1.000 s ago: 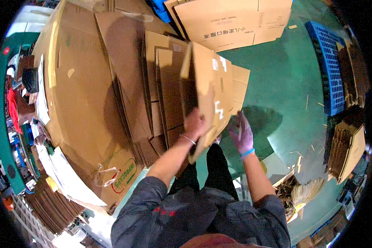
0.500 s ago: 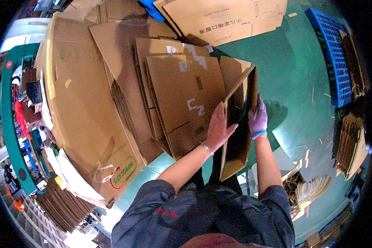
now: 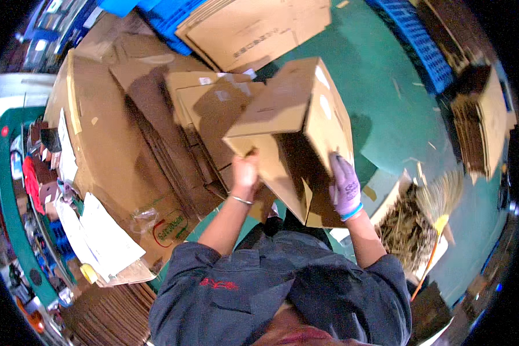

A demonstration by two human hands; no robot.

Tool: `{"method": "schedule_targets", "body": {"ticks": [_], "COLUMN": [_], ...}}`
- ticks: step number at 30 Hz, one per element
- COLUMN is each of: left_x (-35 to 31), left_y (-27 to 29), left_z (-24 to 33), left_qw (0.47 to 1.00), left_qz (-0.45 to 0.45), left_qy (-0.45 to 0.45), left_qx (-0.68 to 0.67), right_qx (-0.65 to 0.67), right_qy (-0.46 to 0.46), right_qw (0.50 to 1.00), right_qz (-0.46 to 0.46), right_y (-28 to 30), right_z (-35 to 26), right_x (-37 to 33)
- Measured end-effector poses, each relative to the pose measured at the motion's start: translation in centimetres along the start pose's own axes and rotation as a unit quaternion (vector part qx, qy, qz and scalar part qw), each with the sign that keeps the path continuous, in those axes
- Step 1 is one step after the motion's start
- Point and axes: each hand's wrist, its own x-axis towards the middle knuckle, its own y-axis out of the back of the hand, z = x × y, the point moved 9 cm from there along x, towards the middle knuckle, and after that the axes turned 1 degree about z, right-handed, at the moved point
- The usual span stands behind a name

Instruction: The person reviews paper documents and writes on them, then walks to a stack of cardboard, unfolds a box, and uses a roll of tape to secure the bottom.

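In front of me is a brown cardboard box (image 3: pixel 277 106), spread into a squared, hollow form with its dark inside facing me. My left hand (image 3: pixel 245 173), bare with a bracelet at the wrist, has its fingers closed on the box's left panel near the edge. My right hand (image 3: pixel 345 187) wears a pale purple glove with a blue cuff. Its fingers lie along the right panel, holding the box from that side; where its thumb sits is unclear. Behind the box, flat folded cartons (image 3: pixel 205 112) lean in a stack, partly hidden.
A large carton (image 3: pixel 115 155) stands at the left, with white papers (image 3: pixel 106 242) beside it. More flattened cartons (image 3: pixel 259 34) are at the far side near blue crates. A blue pallet (image 3: pixel 415 43), a bundle of cardboard (image 3: pixel 473 127), a broom (image 3: pixel 441 199) and a scrap-filled box (image 3: pixel 406 225) lie right.
The box has gone from a narrow, nearly flat shape to a wide squared one. My left hand has shifted from lying against its side to gripping its panel. The view has turned somewhat.
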Motion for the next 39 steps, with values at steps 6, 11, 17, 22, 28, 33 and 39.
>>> {"method": "schedule_targets", "body": {"ticks": [6,11,17,22,28,33,39], "left_x": [-12.3,-19.6,-24.0,-25.4,-34.5,-35.3,-42.7], "left_y": [2.8,6.5,8.3,9.8,-2.1,-19.6,-37.0], "left_z": [5.5,6.9,5.8,4.8,10.6,1.3,-12.3], "left_qw": [0.979,0.967,0.97,0.967,0.818,0.951,0.868], "left_qz": [0.019,-0.02,-0.072,-0.168,-0.152,-0.268,-0.448], "left_qy": [0.001,-0.053,-0.057,-0.075,-0.467,0.015,0.104], "left_qx": [-0.204,-0.247,-0.227,-0.179,0.298,-0.157,-0.188], "right_qx": [-0.122,-0.169,-0.16,-0.152,-0.244,-0.373,-0.456], "right_qy": [0.082,0.109,0.091,0.135,0.12,0.033,-0.108], "right_qw": [0.987,0.976,0.974,0.962,0.917,0.874,0.848], "right_qz": [0.058,0.08,0.132,0.185,0.293,0.309,0.249], "right_y": [4.8,5.5,6.9,11.4,19.7,28.5,34.3], "right_z": [-10.4,-16.7,-19.7,-22.5,-21.9,-17.8,-6.9], "right_x": [-9.5,-16.6,-22.5,-25.1,-31.4,-39.2,-49.4]}}
